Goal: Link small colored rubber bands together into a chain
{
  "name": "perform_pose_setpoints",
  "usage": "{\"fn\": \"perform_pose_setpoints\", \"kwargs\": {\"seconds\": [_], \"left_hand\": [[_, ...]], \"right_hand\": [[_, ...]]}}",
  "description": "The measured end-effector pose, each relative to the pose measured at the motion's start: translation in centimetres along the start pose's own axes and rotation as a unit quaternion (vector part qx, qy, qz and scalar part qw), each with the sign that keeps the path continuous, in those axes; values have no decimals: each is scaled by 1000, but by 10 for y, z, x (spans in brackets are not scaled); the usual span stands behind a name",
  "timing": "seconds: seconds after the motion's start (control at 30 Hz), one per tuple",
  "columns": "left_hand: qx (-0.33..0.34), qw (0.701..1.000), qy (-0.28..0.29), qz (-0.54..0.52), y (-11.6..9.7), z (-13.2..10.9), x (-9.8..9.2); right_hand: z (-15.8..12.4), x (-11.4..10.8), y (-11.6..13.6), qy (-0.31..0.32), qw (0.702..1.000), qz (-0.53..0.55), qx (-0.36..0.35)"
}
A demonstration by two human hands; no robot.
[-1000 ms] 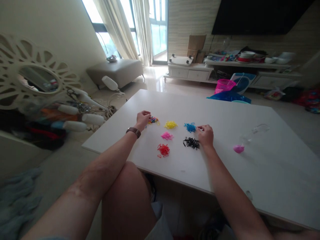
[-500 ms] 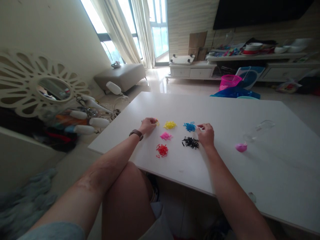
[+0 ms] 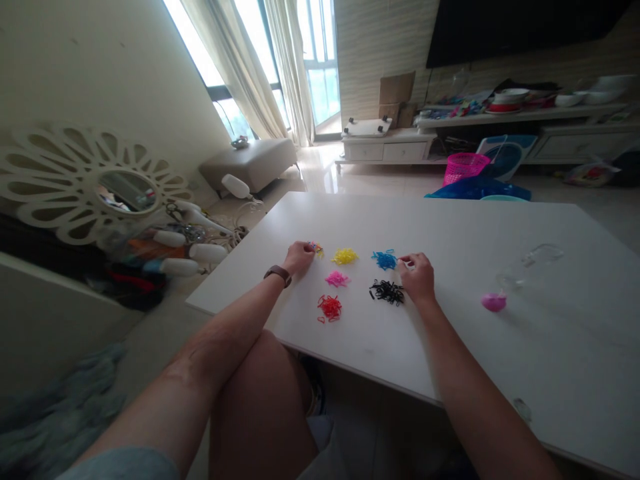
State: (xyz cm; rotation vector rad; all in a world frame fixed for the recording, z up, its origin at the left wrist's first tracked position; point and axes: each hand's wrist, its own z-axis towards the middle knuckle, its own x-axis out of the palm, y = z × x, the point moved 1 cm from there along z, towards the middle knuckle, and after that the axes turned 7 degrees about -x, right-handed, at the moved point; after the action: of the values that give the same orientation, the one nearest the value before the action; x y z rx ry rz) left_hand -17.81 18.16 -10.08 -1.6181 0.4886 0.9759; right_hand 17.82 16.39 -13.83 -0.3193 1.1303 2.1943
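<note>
Small piles of rubber bands lie on the white table (image 3: 465,347): yellow (image 3: 345,256), pink (image 3: 337,279), red (image 3: 331,307), blue (image 3: 385,259) and black (image 3: 388,292). Over a little mixed-colour pile of rubber bands (image 3: 318,249), left of the yellow, is my left hand (image 3: 299,259), its fingertips together; what they pinch is hidden. At the right edge of the blue pile, above the black one, my right hand (image 3: 419,275) has thumb and finger closed. Anything between them is too small to make out.
To the right on the table are a pink object (image 3: 495,302), a clear plastic container (image 3: 543,255) and a small clear piece (image 3: 522,409). A pink basket (image 3: 466,168) stands beyond the far edge. On the left floor lies a white-armed lamp (image 3: 207,253).
The whole view has shifted slightly, so everything appears a little lower and further right. Both hands keep nearly the same places by the mixed and blue piles, with slight finger movement.
</note>
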Motion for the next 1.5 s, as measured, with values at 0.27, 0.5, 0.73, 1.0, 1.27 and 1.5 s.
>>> {"fn": "perform_pose_setpoints", "kwargs": {"seconds": [0.27, 0.5, 0.73, 1.0, 1.27, 1.5], "left_hand": [[-14, 1000, 8, 8, 11, 4, -6], [-3, 999, 13, 29, 14, 8, 1], [9, 1000, 7, 14, 11, 7, 3], [53, 998, 30, 5, -1, -1, 11], [29, 999, 37, 1, 1, 3, 8], [15, 999, 18, -35, 7, 12, -5]], "right_hand": [[1, 0, 3, 6, 1000, 2, 9], [0, 0, 2, 8, 1000, 7, 4], [0, -1, 3, 8, 1000, 9, 1], [0, 1, 3, 19, 1000, 3, -6], [0, 0, 5, 20, 1000, 11, 0], [0, 0, 4, 25, 1000, 16, 6]]}}
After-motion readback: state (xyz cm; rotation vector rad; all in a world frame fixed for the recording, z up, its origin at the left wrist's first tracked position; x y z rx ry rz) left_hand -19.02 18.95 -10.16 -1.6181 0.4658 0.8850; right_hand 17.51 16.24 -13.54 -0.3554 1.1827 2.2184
